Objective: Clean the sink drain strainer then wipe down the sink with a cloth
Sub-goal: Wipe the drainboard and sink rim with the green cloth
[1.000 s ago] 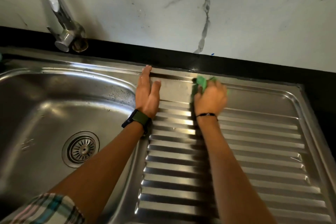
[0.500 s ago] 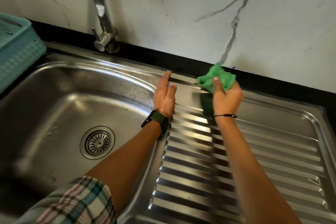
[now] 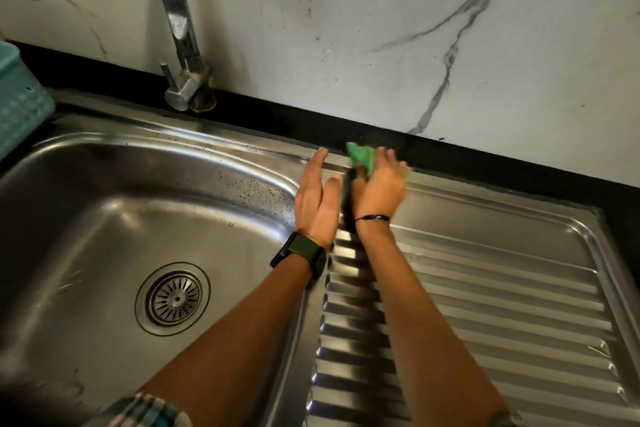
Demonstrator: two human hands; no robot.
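A stainless steel sink (image 3: 104,177) fills the left, with its round drain strainer (image 3: 173,298) seated in the basin floor. My left hand (image 3: 317,199) lies flat and open on the rim between the basin and the ribbed drainboard (image 3: 502,288). My right hand (image 3: 379,184) is right beside it at the drainboard's back edge, pressing a crumpled green cloth (image 3: 362,158) onto the steel. Most of the cloth is hidden under the fingers.
A chrome faucet (image 3: 183,45) rises from the black counter strip (image 3: 485,163) behind the basin, its spout reaching to the upper left. A teal plastic basket (image 3: 20,104) sits at the left edge. A marble-pattern wall backs the counter.
My right hand brought the cloth down from a raised position and slid it left, close to my left hand. The left hand stayed on the rim. The view shifted left.
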